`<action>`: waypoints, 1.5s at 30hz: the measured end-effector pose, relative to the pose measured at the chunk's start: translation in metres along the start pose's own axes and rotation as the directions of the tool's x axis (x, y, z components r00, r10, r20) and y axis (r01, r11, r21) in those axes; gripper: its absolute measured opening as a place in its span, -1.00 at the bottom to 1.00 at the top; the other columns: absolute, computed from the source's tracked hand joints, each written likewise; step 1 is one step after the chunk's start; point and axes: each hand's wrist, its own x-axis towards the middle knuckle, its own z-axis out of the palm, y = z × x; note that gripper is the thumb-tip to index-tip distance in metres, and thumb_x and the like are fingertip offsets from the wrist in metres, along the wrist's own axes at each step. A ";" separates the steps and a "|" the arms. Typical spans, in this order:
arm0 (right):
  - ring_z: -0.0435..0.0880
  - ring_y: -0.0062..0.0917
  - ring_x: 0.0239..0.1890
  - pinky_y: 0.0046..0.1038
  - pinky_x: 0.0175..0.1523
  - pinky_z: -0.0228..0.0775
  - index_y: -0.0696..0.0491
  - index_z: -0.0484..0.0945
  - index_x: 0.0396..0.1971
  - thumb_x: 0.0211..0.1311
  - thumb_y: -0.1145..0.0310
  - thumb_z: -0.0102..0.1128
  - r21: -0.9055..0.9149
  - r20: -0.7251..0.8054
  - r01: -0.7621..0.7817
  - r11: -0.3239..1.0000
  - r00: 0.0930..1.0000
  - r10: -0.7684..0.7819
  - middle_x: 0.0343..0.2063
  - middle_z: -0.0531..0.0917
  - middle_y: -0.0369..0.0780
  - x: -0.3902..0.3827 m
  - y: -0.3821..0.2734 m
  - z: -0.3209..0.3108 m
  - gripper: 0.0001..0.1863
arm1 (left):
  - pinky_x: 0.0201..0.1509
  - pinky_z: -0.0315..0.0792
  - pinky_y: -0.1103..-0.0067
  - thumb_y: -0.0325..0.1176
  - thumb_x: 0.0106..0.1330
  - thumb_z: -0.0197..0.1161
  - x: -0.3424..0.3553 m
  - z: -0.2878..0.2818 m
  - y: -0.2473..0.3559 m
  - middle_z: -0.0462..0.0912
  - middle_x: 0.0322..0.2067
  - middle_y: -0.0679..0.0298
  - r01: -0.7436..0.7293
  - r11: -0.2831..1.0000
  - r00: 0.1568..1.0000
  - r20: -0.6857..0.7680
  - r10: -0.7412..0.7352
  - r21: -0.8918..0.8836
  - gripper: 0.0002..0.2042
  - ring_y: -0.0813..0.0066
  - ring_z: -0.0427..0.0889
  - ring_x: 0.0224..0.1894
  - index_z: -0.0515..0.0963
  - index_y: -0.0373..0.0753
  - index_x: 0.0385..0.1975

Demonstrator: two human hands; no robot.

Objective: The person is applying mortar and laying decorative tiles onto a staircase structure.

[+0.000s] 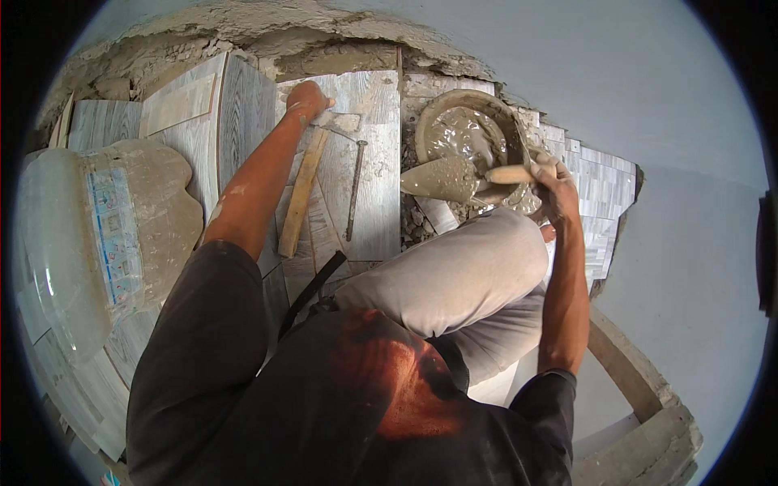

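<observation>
My right hand (556, 188) is closed round the light wooden handle (512, 174) of a trowel. The trowel's mortar-smeared blade (442, 179) points left, over the near rim of a round bucket (427, 113). Wet grey mortar (466, 136) lies inside the bucket. My left hand (307, 99) rests near the far left corner of a grey wood-pattern tile (377, 162). Its thumb shows, but the other fingers are hidden beneath it. Close by lies a hammer with a flat metal head (340, 122) and a wooden handle (303, 194). Beside it is a thin metal rod (355, 190) with a round head.
A large, dirty plastic jug (57, 251) lies to the left. Several tiles (245, 121) lean near the broken wall base (324, 36). Small-patterned tiles (596, 182) continue at right, along a pale wall (689, 162). A rough frame (624, 364) stands at lower right.
</observation>
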 end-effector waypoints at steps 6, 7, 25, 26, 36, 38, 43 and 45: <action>0.51 -0.57 -0.46 -0.56 -0.41 0.43 0.12 0.20 0.08 0.09 0.38 0.26 0.042 -0.017 0.151 0.988 0.988 -0.151 -0.35 0.52 -0.20 0.080 -0.011 0.061 -0.42 | -0.06 0.42 0.33 -0.06 -0.05 0.40 0.002 0.003 0.000 0.56 -0.20 -0.13 0.007 1.000 1.000 -0.021 -0.006 0.017 -0.47 0.02 0.56 -0.12 0.54 -0.44 -0.26; 0.53 -0.54 -0.44 -0.52 -0.39 0.48 0.10 0.19 0.07 0.13 0.38 0.21 -0.072 0.018 0.147 0.987 0.989 -0.146 -0.34 0.52 -0.20 0.095 -0.018 0.069 -0.46 | -0.06 0.42 0.33 -0.06 -0.05 0.40 0.004 0.001 0.001 0.56 -0.20 -0.13 0.004 1.000 1.000 -0.022 -0.004 0.019 -0.47 0.02 0.56 -0.12 0.54 -0.44 -0.26; 0.60 -0.28 -0.27 -0.31 -0.25 0.62 0.29 0.22 -0.19 0.12 0.36 0.20 -0.542 0.158 0.169 0.823 0.983 -0.097 -0.25 0.48 0.06 0.176 -0.025 0.182 -0.58 | -0.06 0.42 0.32 -0.04 -0.02 0.37 -0.007 0.000 -0.004 0.56 -0.23 -0.15 0.014 1.000 0.999 0.033 -0.014 0.001 -0.47 0.00 0.56 -0.14 0.53 -0.48 -0.30; 0.60 -0.27 -0.28 -0.31 -0.25 0.63 0.30 0.22 -0.20 0.12 0.35 0.21 -0.521 0.121 0.061 0.851 0.993 0.002 -0.26 0.49 0.07 0.177 -0.027 0.178 -0.57 | -0.06 0.42 0.32 -0.04 -0.02 0.37 -0.008 -0.002 -0.001 0.56 -0.24 -0.15 0.002 1.000 1.000 0.031 -0.003 0.019 -0.47 0.00 0.56 -0.14 0.53 -0.47 -0.29; 0.59 -0.24 -0.22 -0.35 -0.16 0.50 0.28 0.27 -0.09 0.11 0.27 0.20 -0.737 0.062 0.285 0.613 0.931 -0.359 -0.20 0.52 0.06 0.175 -0.022 0.183 -0.50 | -0.09 0.43 0.33 -0.04 -0.03 0.37 -0.004 0.000 -0.001 0.57 -0.26 -0.13 -0.011 1.000 0.999 0.030 0.011 0.023 -0.49 0.01 0.57 -0.17 0.55 -0.44 -0.31; 0.59 -0.24 -0.20 -0.35 -0.13 0.49 0.25 0.26 -0.04 0.09 0.28 0.21 -0.706 0.034 0.345 0.618 0.889 -0.457 -0.18 0.51 0.06 0.173 -0.015 0.177 -0.48 | -0.09 0.43 0.32 -0.05 -0.03 0.37 -0.003 -0.002 0.001 0.57 -0.26 -0.13 -0.013 1.000 0.999 0.036 0.012 0.028 -0.49 0.01 0.57 -0.17 0.55 -0.44 -0.31; 0.52 -0.04 -0.09 -0.23 0.03 0.35 0.18 0.21 0.08 0.02 0.30 0.21 -0.762 0.083 0.418 0.494 0.820 -0.566 -0.12 0.51 0.03 0.163 -0.022 0.184 -0.38 | -0.09 0.43 0.32 -0.05 -0.03 0.37 -0.001 0.000 -0.003 0.58 -0.24 -0.10 0.005 1.000 1.000 -0.002 -0.005 0.013 -0.51 0.02 0.57 -0.16 0.55 -0.43 -0.31; 0.52 -0.04 -0.09 -0.23 0.03 0.35 0.19 0.23 0.06 0.02 0.30 0.20 -0.761 0.069 0.408 0.505 0.824 -0.562 -0.11 0.50 0.04 0.164 -0.031 0.181 -0.40 | -0.09 0.43 0.31 -0.06 -0.02 0.37 -0.003 -0.001 -0.001 0.57 -0.23 -0.10 -0.006 1.000 1.000 0.029 0.006 0.005 -0.51 0.02 0.57 -0.15 0.55 -0.42 -0.30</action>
